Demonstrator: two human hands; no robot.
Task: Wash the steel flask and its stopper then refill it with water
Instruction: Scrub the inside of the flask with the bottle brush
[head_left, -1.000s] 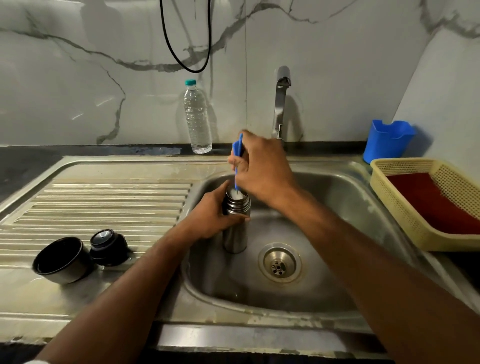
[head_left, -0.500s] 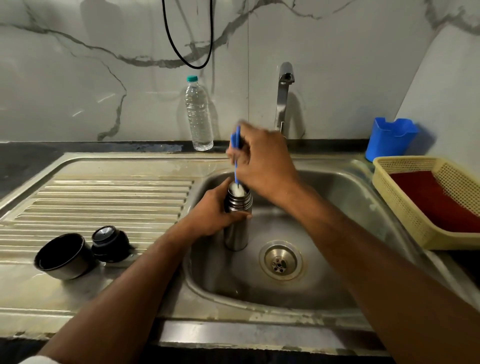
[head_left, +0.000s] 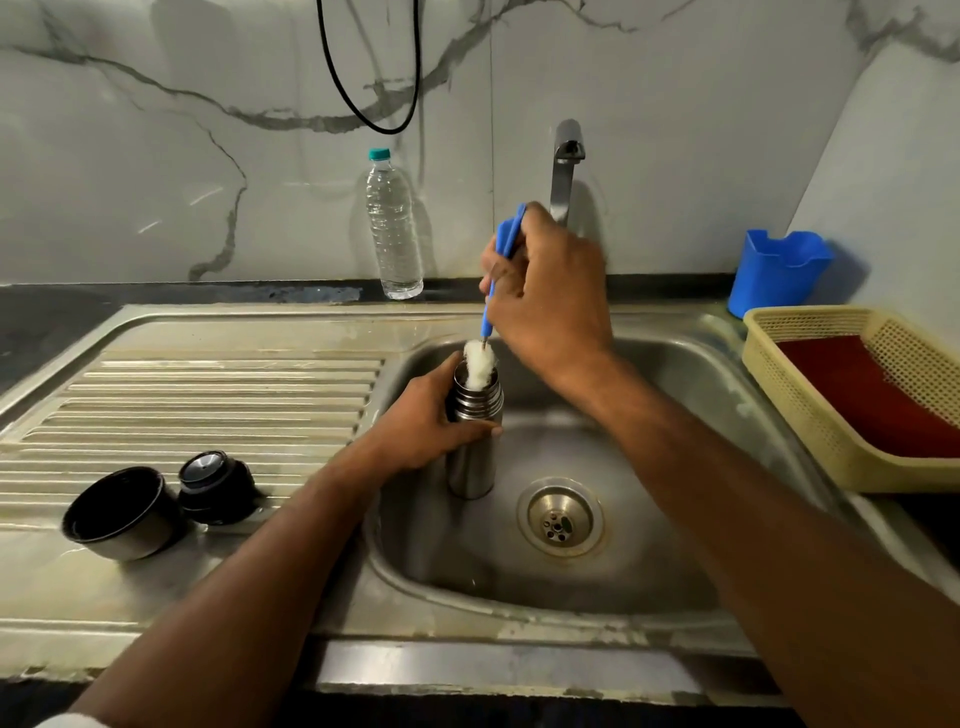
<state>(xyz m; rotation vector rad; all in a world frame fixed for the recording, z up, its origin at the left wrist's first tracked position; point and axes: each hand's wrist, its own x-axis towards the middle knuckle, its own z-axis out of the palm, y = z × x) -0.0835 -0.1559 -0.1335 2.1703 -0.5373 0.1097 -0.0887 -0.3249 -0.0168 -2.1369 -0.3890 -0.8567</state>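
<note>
Brushing the steel flask (head_left: 474, 441) in the sink (head_left: 675, 571)

My left hand (head_left: 421, 421) is wrapped around the flask, upright at the basin's left side; my right hand (head_left: 550, 296) pinches the blue brush (head_left: 501, 270), its white head in the mouth.

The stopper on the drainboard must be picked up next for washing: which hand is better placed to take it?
Left. The left hand only steadies the flask and is nearer the stopper; the right hand holds the brush.
</note>
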